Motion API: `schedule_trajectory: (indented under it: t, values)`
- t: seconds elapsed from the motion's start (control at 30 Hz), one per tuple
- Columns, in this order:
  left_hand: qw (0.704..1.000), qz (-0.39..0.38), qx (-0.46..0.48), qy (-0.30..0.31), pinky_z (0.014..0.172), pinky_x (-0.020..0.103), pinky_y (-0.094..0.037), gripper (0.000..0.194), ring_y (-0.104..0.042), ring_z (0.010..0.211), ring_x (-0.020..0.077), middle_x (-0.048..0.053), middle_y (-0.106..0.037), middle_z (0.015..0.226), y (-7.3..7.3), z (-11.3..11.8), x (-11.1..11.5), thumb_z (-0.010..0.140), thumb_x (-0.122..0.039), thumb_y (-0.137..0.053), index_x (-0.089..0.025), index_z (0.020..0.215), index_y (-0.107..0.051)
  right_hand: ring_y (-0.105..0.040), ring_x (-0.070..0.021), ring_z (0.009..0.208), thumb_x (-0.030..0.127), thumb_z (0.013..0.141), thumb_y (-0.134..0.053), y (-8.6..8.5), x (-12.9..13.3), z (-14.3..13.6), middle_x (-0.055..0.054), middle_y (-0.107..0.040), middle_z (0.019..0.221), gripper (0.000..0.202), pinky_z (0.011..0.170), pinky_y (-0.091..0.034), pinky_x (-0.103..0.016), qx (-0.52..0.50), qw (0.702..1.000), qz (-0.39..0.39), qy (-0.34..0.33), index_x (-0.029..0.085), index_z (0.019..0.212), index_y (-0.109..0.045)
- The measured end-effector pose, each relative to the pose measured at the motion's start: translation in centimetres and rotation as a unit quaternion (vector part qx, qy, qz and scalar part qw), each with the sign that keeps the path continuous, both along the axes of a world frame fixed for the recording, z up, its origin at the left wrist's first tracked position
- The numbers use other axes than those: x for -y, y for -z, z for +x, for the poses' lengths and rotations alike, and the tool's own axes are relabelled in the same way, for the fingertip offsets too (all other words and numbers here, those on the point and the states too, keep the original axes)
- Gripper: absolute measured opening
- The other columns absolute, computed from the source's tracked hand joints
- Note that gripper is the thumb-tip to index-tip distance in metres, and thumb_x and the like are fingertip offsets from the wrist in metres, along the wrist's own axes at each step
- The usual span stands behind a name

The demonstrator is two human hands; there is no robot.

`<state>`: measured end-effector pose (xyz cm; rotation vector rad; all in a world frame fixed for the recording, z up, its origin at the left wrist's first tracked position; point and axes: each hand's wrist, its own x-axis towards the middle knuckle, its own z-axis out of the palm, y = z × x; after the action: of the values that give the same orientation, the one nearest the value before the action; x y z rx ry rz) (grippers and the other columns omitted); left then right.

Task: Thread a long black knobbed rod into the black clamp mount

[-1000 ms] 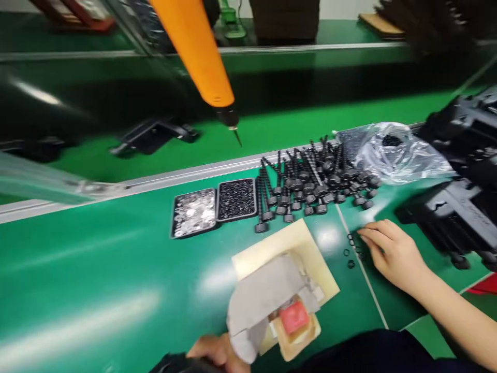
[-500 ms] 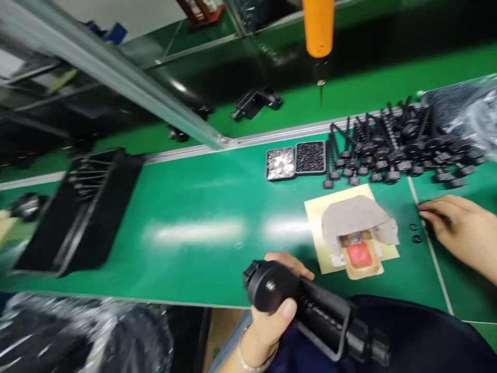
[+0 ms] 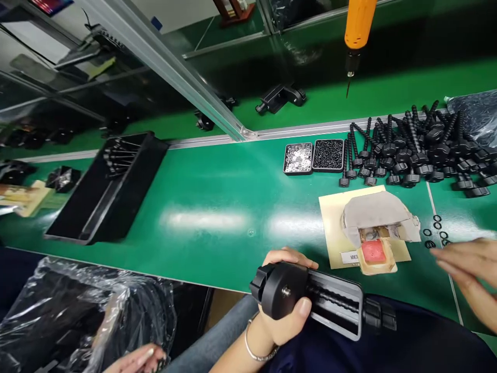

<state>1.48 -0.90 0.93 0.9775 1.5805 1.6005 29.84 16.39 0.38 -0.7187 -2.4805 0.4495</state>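
Note:
My left hand [image 3: 285, 321] grips a black clamp-like part [image 3: 334, 303] with a round knob end, held over my lap at the bench's near edge. My right hand [image 3: 469, 269], blurred, hovers with its fingers stretched out just right of several small black rings [image 3: 437, 225] lying on the green mat. Between the hands sits a beige jig board [image 3: 334, 228] with a grey cover [image 3: 375, 210] and a red pad [image 3: 373, 251].
A pile of long black knob screws [image 3: 411, 150] lies behind the jig, beside two small trays, one with silver washers [image 3: 298, 158] and one with black parts [image 3: 328, 154]. An orange screwdriver [image 3: 357, 26] hangs above. A black bin [image 3: 108, 191] stands left. Another person's hand [image 3: 135, 357] touches a plastic bag [image 3: 77, 305].
The view swung left and steadied. My left hand brought the black part up from below the bench edge. My right hand drew back from the rings toward me.

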Motion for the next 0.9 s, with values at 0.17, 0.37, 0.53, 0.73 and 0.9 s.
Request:
schedule_trajectory:
  t: [0.17,0.37,0.53,0.73,0.9]
  values:
    - [0.996,0.003,-0.078,0.03,0.075,0.039,-0.056,0.035,-0.066,0.083,0.0239,0.005,-0.069,0.09,-0.3,-0.3,0.0,0.083,-0.046,-0.069,-0.03,0.111,-0.055,-0.068,-0.0194,0.084,0.009,0.099,-0.054,-1.9,1.2,-2.9,-0.004,-0.071,0.1,0.023,0.078,-0.057,-0.033,-0.042,0.994,0.032,-0.1,0.02,0.112,-0.069]
    - [0.994,0.028,-0.107,0.016,0.078,0.033,-0.058,0.038,-0.068,0.086,0.0211,0.002,-0.068,0.092,0.5,-0.8,0.1,0.081,-0.04,-0.07,-0.027,0.113,-0.052,-0.068,-0.0118,0.077,0.017,0.108,-0.048,-6.1,1.2,-5.9,-0.003,-0.07,0.087,0.02,0.072,-0.056,-0.023,-0.066,0.99,0.025,-0.12,0.015,0.102,-0.068]
    - [1.0,0.025,-0.007,-0.009,0.083,0.033,-0.058,0.039,-0.065,0.091,0.0216,0.002,-0.065,0.097,-0.4,-0.5,0.1,0.082,-0.044,-0.071,-0.027,0.114,-0.055,-0.07,-0.0115,0.089,0.024,0.111,-0.042,-6.4,2.0,-6.6,-0.005,-0.072,0.095,0.031,0.081,-0.058,-0.018,-0.05,0.988,0.005,-0.149,0.014,0.105,-0.07]
    - [0.983,-0.015,0.175,-0.047,0.064,0.029,-0.06,0.034,-0.07,0.073,0.0214,0.005,-0.072,0.087,-0.5,0.4,-0.4,0.078,-0.047,-0.075,-0.021,0.099,-0.07,-0.072,-0.0201,0.09,0.032,0.096,-0.072,-7.1,2.8,-6.1,-0.005,-0.074,0.096,0.017,0.084,-0.065,-0.028,-0.02,0.984,0.04,-0.174,0.021,0.109,-0.073]
    - [0.954,-0.146,0.258,-0.053,0.077,0.037,-0.062,0.039,-0.072,0.08,0.0234,0.005,-0.074,0.091,-2.6,1.3,0.3,0.078,-0.05,-0.078,-0.026,0.107,-0.069,-0.069,-0.0138,0.102,0.02,0.101,-0.062,-7.1,3.9,-7.8,0.001,-0.073,0.11,0.015,0.095,-0.058,-0.021,0.003,0.955,0.158,-0.252,0.025,0.111,-0.072]
